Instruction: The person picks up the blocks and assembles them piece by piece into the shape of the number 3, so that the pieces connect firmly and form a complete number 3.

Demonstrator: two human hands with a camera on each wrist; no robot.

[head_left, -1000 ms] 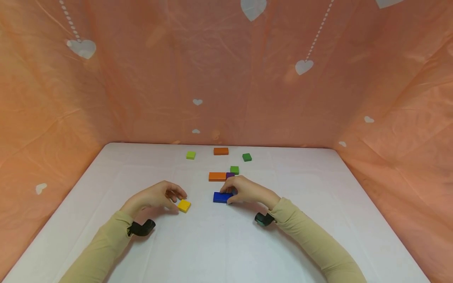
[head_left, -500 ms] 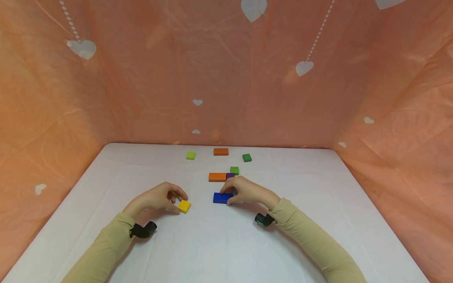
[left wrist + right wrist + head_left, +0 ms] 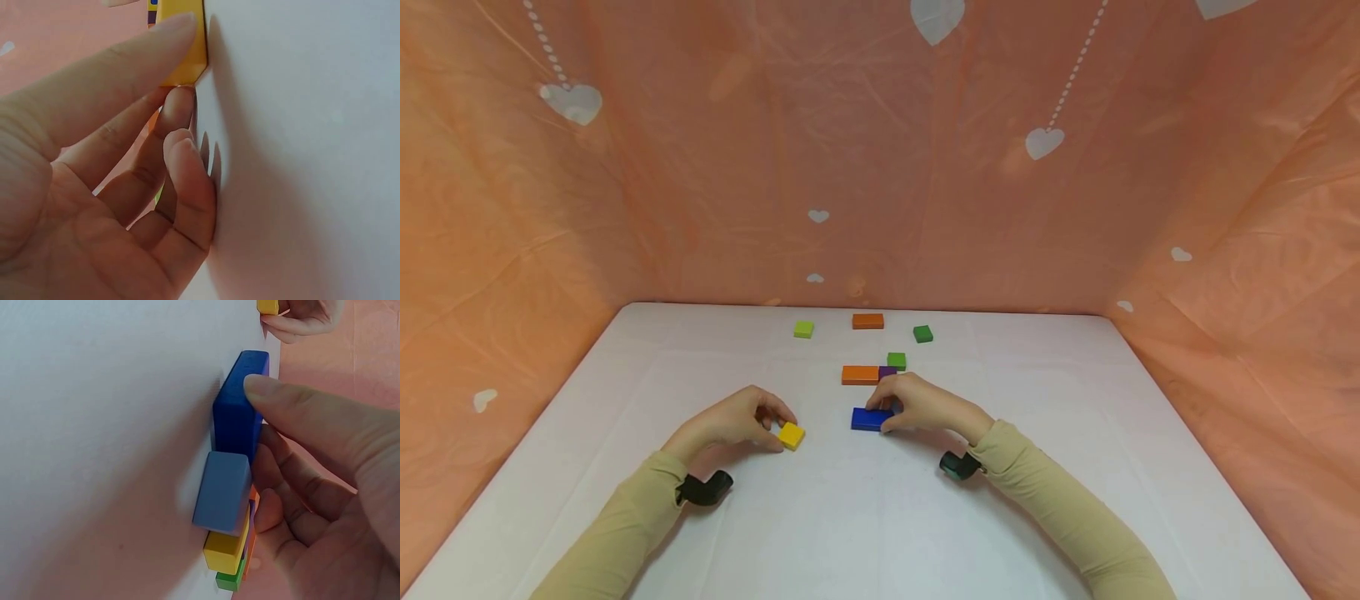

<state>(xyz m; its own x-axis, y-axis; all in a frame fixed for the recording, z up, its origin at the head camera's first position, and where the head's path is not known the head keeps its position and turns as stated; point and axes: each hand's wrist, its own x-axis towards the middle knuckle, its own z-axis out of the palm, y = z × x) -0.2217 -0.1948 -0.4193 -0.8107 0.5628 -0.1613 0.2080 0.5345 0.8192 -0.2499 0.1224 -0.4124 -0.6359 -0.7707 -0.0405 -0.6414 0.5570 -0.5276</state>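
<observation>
My left hand (image 3: 733, 421) pinches a small square yellow block (image 3: 792, 436) between thumb and fingers, low over the white table. In the left wrist view the thumb lies along that yellow block (image 3: 181, 47). To the right, my right hand (image 3: 928, 407) holds a long blue block (image 3: 867, 419), its thumb on one long side. Seen from the right wrist, the blue block (image 3: 240, 406) has a grey-blue block (image 3: 222, 490) at its near end. Beyond that stand a second yellow block (image 3: 225, 553) and a green block (image 3: 230, 579), partly covered.
Behind the right hand lie an orange block (image 3: 860, 375), a purple block (image 3: 887, 372) and a green block (image 3: 897, 361). Farther back are a lime block (image 3: 803, 329), a darker orange block (image 3: 868, 321) and a dark green block (image 3: 923, 333). An orange curtain (image 3: 880, 192) encloses the table (image 3: 880, 525).
My left hand has shifted very slightly to the right, still with the yellow block. The right hand and the blue block have stayed where they were.
</observation>
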